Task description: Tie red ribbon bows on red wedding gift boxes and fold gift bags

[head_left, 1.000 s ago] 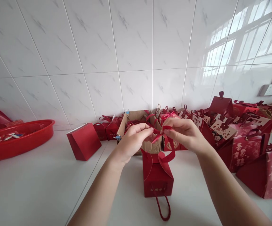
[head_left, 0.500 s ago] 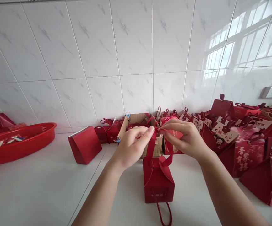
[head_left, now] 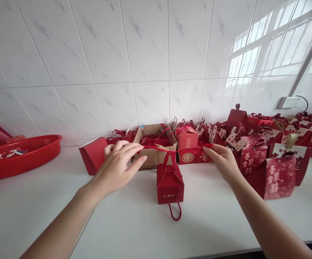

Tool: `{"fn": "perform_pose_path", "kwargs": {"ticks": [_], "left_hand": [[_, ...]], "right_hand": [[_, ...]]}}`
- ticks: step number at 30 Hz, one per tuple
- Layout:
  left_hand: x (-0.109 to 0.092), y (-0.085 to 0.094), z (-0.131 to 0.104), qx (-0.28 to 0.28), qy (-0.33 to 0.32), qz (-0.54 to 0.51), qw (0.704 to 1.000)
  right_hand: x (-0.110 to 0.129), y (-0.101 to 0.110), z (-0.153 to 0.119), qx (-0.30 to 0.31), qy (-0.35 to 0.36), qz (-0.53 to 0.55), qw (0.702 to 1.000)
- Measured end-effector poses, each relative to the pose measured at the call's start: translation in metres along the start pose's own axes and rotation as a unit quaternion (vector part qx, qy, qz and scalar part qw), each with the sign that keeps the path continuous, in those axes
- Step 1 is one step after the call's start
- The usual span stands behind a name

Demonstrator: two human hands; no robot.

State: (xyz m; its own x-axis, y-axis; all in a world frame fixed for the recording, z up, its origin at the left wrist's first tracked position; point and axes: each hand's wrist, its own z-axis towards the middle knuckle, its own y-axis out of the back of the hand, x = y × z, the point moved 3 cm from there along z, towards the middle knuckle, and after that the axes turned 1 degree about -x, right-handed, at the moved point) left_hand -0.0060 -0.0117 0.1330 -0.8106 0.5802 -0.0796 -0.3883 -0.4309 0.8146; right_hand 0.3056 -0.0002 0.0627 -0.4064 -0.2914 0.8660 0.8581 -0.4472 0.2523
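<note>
A small dark red gift box stands upright on the white counter, its cord handle hanging down in front. From its top rises a red ribbon, crossed in a knot above the lid and stretched out sideways. My left hand pinches the ribbon's left end between the fingers, thumb lower and partly apart. The right end is pinched between thumb and fingertips of my right hand. Both hands are raised above the counter, wide apart, one on each side of the box.
Behind the gift box is an open cardboard box with red items inside. A plain red box sits left, beyond it a red plastic basin. Many finished-looking red boxes crowd the right. A power strip is on the tiled wall.
My hands have moved from close together to far apart, drawing the ribbon out sideways. The ribbon's loose loops have become a knot above the box. The view has shifted right.
</note>
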Motion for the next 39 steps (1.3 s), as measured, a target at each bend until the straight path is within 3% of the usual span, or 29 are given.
{"fn": "perform_pose_path", "kwargs": {"ticks": [6,9,12,15,18,20,23,27,30,34,39], "left_hand": [[0.061,-0.007,-0.063,0.071,0.107,0.026,0.991],[0.075,-0.022,-0.089,0.127,0.128,-0.004,0.984],[0.067,-0.036,-0.094,0.184,0.127,-0.035,0.974],[0.046,-0.045,-0.073,0.143,0.129,-0.059,0.979],[0.023,-0.062,-0.04,0.074,0.164,-0.197,0.964],[0.013,-0.083,-0.023,0.088,0.204,-0.306,0.926],[0.005,-0.112,-0.011,0.119,0.233,-0.367,0.893],[0.004,-0.133,-0.017,0.134,0.275,-0.428,0.851],[0.002,-0.139,-0.025,0.146,0.312,-0.471,0.812],[0.0,-0.143,-0.03,0.15,0.363,-0.525,0.755],[0.003,-0.143,-0.031,0.194,0.351,-0.528,0.749]], "right_hand": [[-0.056,0.037,-0.029,-0.034,-0.041,-0.1,0.994],[-0.073,0.043,-0.038,-0.021,-0.047,-0.149,0.988],[-0.071,0.036,-0.037,-0.024,-0.02,-0.179,0.983],[-0.049,0.013,-0.029,-0.029,0.033,-0.169,0.985],[-0.021,-0.026,-0.021,0.068,0.071,-0.122,0.988],[-0.009,-0.053,-0.019,0.146,0.072,-0.09,0.983],[-0.008,-0.077,-0.018,0.197,0.039,-0.042,0.979],[-0.027,-0.085,-0.021,0.248,-0.038,0.032,0.967],[-0.037,-0.085,-0.027,0.302,-0.08,0.069,0.947],[-0.039,-0.088,-0.033,0.313,-0.097,0.087,0.941],[-0.041,-0.088,-0.037,0.307,-0.123,0.091,0.939]]}}
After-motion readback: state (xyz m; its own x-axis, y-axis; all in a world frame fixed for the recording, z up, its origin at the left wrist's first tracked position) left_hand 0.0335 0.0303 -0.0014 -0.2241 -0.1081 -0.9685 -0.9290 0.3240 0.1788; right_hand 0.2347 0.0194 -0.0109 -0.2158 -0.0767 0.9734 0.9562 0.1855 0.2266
